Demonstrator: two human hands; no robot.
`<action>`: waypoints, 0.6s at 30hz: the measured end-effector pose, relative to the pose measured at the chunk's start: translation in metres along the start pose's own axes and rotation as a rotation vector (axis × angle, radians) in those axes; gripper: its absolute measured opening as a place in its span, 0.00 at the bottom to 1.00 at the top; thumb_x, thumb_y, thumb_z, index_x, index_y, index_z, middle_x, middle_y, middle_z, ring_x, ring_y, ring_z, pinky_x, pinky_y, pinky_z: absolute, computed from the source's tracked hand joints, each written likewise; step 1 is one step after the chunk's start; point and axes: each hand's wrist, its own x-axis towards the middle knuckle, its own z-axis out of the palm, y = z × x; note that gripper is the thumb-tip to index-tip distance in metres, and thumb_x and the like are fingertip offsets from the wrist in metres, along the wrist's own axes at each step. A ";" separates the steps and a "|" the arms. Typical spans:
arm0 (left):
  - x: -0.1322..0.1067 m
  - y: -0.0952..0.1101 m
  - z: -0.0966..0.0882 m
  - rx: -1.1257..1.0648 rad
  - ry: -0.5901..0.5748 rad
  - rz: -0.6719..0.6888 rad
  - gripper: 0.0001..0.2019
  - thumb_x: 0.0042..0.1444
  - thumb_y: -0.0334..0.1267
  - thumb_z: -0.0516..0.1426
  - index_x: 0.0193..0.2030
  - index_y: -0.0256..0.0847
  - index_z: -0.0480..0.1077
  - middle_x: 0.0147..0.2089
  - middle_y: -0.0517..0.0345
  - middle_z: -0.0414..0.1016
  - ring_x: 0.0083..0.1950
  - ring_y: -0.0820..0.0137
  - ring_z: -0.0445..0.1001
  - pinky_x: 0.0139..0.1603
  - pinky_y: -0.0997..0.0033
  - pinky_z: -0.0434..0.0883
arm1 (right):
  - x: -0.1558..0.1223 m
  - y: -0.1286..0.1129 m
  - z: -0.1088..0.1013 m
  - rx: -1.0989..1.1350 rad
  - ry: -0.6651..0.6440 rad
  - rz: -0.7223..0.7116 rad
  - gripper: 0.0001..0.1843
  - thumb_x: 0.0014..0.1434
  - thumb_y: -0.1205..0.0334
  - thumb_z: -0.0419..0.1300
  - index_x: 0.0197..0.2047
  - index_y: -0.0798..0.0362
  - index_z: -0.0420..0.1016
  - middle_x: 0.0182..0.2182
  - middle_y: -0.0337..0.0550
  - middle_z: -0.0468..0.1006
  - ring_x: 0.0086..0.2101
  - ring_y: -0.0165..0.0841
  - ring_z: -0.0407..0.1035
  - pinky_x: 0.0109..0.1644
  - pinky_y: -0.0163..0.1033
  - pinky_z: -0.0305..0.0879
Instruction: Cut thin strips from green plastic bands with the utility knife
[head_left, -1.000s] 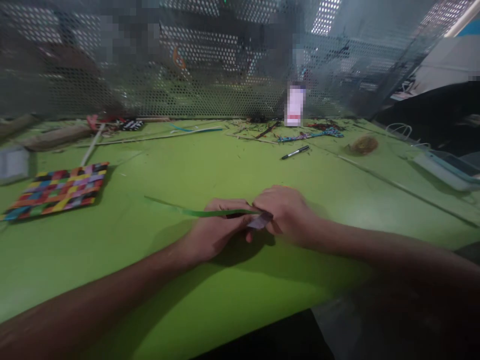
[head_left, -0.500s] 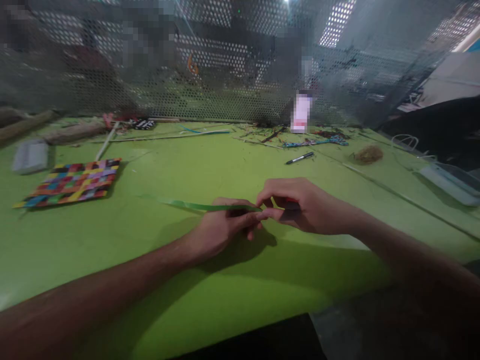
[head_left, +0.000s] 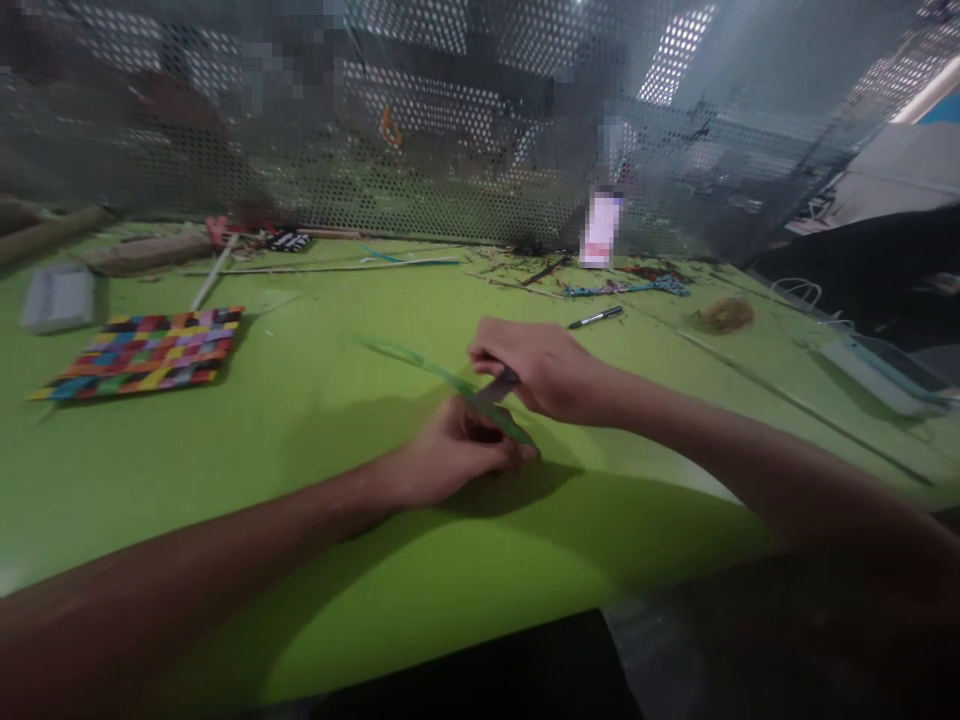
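Observation:
My left hand [head_left: 450,458] pinches the end of a thin green strip [head_left: 412,360] low over the table. The strip runs up and away to the left, bent and slightly blurred. Closed around a knife, my right hand [head_left: 547,365] is just above and to the right of the left one. The knife's grey blade [head_left: 495,388] lies against the strip over my left fingers; its handle is hidden in my fist. Left of my hands, a woven mat of many-coloured strips [head_left: 154,352] rests on the table.
Beyond my right hand lies a black pen [head_left: 595,318]. A tan fibre bundle [head_left: 726,315] and a whitish box [head_left: 874,375] sit on the right. At the left are a white block [head_left: 60,298] and wooden pieces [head_left: 154,252]. A perforated screen [head_left: 420,190] closes the back.
My right hand has moved up and left from my left fingertips, and the knife blade now shows against the strip. The strip has swung from nearly level to slanting.

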 end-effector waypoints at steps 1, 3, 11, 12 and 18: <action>0.000 -0.001 0.000 0.018 -0.023 -0.017 0.09 0.54 0.38 0.64 0.28 0.34 0.75 0.21 0.61 0.71 0.21 0.76 0.64 0.22 0.75 0.57 | 0.013 0.002 0.001 -0.048 0.002 0.004 0.06 0.68 0.67 0.48 0.39 0.54 0.64 0.34 0.42 0.70 0.31 0.29 0.58 0.35 0.35 0.48; 0.000 -0.002 0.000 0.073 -0.085 -0.044 0.11 0.55 0.41 0.64 0.28 0.34 0.76 0.22 0.60 0.71 0.21 0.76 0.63 0.22 0.74 0.57 | 0.042 0.005 0.003 -0.142 0.001 0.016 0.07 0.69 0.68 0.47 0.40 0.54 0.64 0.35 0.43 0.70 0.32 0.30 0.60 0.35 0.36 0.47; -0.003 -0.002 0.006 0.144 -0.264 0.174 0.06 0.56 0.32 0.60 0.33 0.35 0.80 0.33 0.56 0.79 0.34 0.70 0.73 0.36 0.72 0.69 | 0.147 0.030 0.005 -0.475 -0.015 0.080 0.15 0.65 0.78 0.46 0.50 0.56 0.66 0.49 0.47 0.73 0.38 0.33 0.64 0.33 0.38 0.46; -0.003 -0.002 0.007 0.145 -0.284 0.189 0.06 0.56 0.31 0.60 0.35 0.35 0.80 0.34 0.56 0.80 0.35 0.69 0.74 0.38 0.72 0.70 | 0.158 0.036 0.005 -0.493 -0.021 0.096 0.15 0.65 0.79 0.46 0.50 0.57 0.65 0.50 0.47 0.72 0.38 0.32 0.64 0.33 0.38 0.47; -0.001 -0.005 0.008 0.399 -0.330 0.340 0.08 0.58 0.33 0.62 0.39 0.30 0.81 0.34 0.51 0.80 0.32 0.71 0.74 0.33 0.74 0.68 | 0.206 0.085 -0.002 -0.453 0.010 0.243 0.11 0.66 0.80 0.48 0.49 0.62 0.64 0.51 0.51 0.73 0.40 0.27 0.64 0.42 0.32 0.56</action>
